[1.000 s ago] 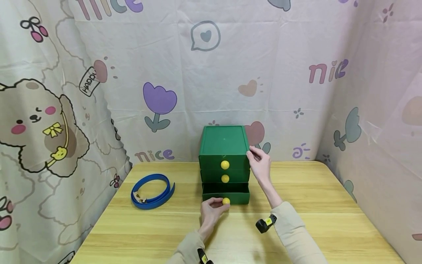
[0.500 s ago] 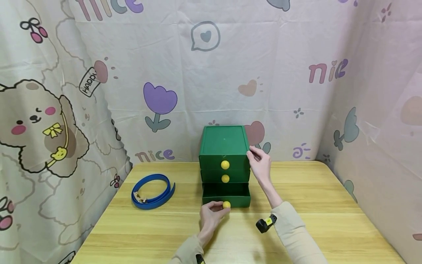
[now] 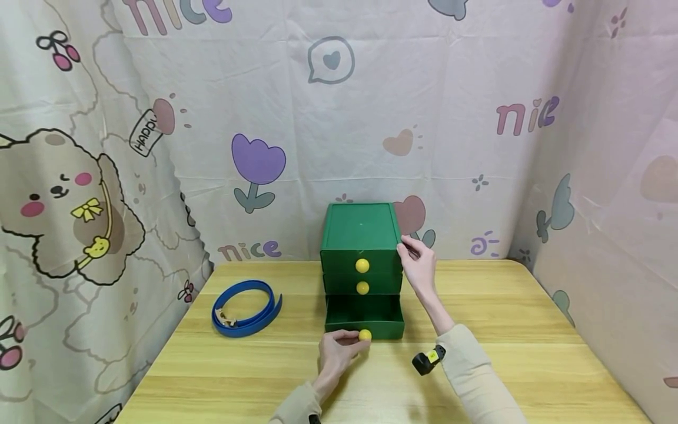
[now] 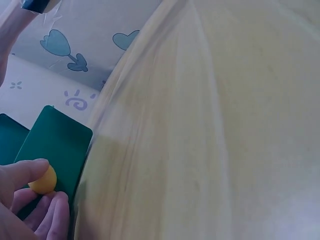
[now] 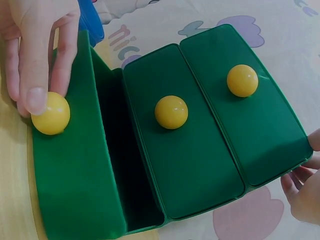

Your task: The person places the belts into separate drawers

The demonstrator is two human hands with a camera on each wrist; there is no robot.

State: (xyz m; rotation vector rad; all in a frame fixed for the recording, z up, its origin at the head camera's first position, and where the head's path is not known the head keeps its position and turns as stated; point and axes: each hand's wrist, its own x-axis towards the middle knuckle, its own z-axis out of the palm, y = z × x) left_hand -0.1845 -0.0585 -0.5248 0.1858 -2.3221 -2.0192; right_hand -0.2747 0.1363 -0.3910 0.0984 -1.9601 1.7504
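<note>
A green three-drawer box (image 3: 362,228) stands at the back of the table, with round yellow knobs on its drawers. Its bottom drawer (image 3: 388,331) is pulled out, and the part of its inside that shows is dark and bare. My left hand (image 3: 336,356) pinches that drawer's yellow knob (image 5: 51,115) between thumb and fingers. The middle drawer (image 5: 182,165) and top drawer (image 5: 267,125) sit closed. At the box's upper right front corner, my right hand (image 3: 421,272) grips the edge; its fingers (image 5: 295,181) partly leave the right wrist view.
A coiled blue belt (image 3: 253,324) with a gold-coloured buckle (image 3: 225,318) lies on the table left of the box. The wooden table (image 3: 503,330) meets a printed cloth backdrop (image 3: 339,129) behind and at both sides.
My left hand has drawn the bottom drawer farther out toward me by its knob. My right hand has stayed on the box's corner; the belt has not moved.
</note>
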